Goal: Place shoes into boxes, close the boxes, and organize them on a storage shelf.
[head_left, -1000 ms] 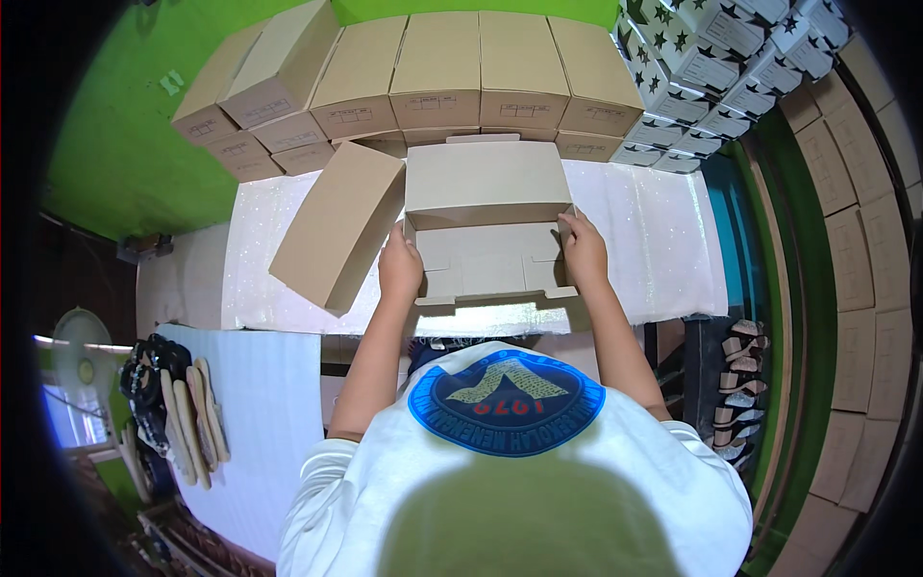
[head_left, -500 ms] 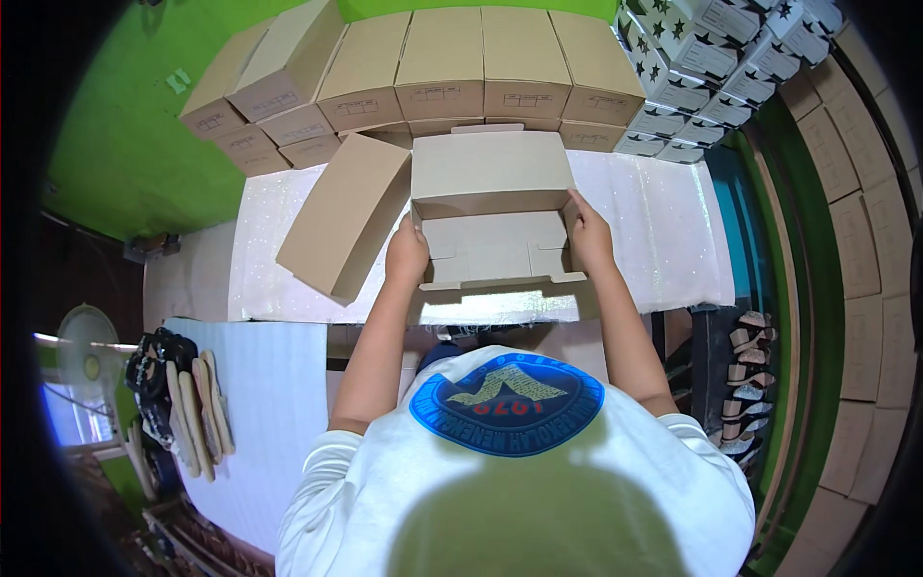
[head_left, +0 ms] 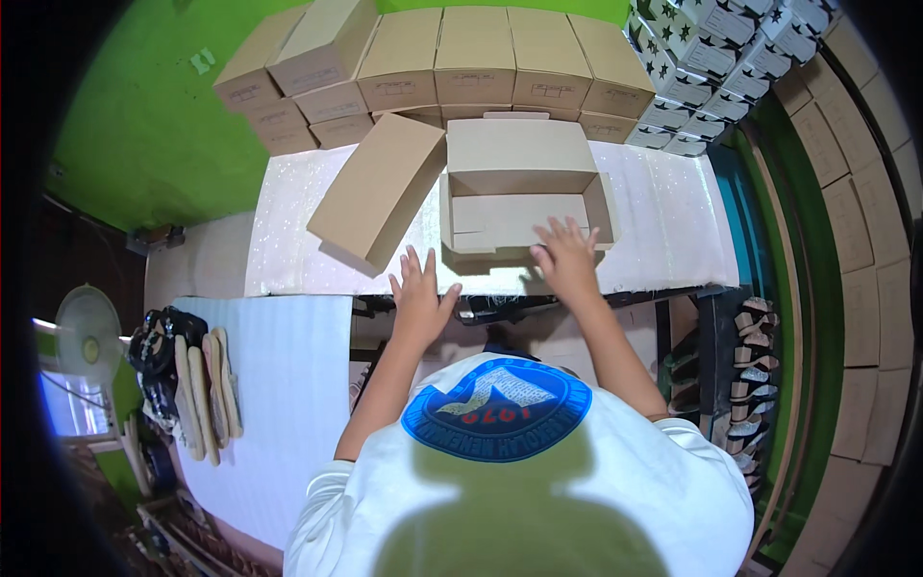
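An open cardboard box point(head_left: 522, 147) stands on the pale table, its lid flap tipped back and its inside showing bare board. My right hand point(head_left: 567, 258) is over the box's near wall, fingers spread, holding nothing; whether it touches the board I cannot tell. Left of the box, a second brown cardboard box point(head_left: 380, 188) sits at a slant, its side toward the open box in shadow. My left hand point(head_left: 420, 298) is at the table's near edge, below the slanted box, with its fingers apart and nothing in them.
Closed brown boxes point(head_left: 474, 53) stand stacked along the back of the table point(head_left: 663, 221). Star-patterned white boxes point(head_left: 687, 62) rise at the far right. A lower white surface point(head_left: 279, 385) at left bears shoe soles point(head_left: 207, 394); shoes point(head_left: 750, 385) line a rack at right.
Both hands have let go of the open box's sides. The left has drawn back to the table edge, and the right has come over the near wall. The near wall now stands more upright.
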Available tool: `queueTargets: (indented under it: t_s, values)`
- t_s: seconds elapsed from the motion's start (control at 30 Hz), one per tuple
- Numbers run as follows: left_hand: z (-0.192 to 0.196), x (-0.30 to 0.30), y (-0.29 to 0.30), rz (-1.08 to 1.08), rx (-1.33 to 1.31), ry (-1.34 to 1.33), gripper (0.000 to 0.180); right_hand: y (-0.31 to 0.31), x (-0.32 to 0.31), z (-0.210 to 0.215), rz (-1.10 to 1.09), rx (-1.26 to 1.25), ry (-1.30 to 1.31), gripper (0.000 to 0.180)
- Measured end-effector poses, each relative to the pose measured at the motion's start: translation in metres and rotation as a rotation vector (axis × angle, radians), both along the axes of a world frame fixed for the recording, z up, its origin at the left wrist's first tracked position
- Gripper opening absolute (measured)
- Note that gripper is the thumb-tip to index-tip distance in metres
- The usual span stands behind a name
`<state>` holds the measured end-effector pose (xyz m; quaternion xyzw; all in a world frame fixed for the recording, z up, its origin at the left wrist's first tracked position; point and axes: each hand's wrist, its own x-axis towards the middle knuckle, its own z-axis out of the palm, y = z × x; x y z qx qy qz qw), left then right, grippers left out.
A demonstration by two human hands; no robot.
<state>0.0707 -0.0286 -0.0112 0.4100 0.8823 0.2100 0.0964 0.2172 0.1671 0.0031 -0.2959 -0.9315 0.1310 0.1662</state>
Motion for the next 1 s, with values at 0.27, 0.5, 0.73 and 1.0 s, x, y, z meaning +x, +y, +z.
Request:
queueTargets:
  t_s: [0.27, 0.5, 0.73, 1.0]
  values:
    - [-0.003, 0.035, -0.069, -0.060, -0.036, -0.011, 0.069, -0.114, 0.016, 0.000, 0.188, 0.018, 0.009, 0.042]
    - [0.001, 0.063, -0.099, -0.167, -0.119, 0.044, 0.069, -0.175, 0.059, 0.003, 0.082, 0.012, -0.085, 0.057]
    - [0.007, 0.094, -0.139, -0.233, -0.130, 0.063, 0.063, -0.216, 0.099, -0.006, 0.048, -0.032, -0.126, 0.061]
    - [0.009, 0.138, -0.215, -0.112, -0.139, 0.096, 0.061, -0.275, 0.129, 0.000, 0.158, 0.047, -0.130, 0.059]
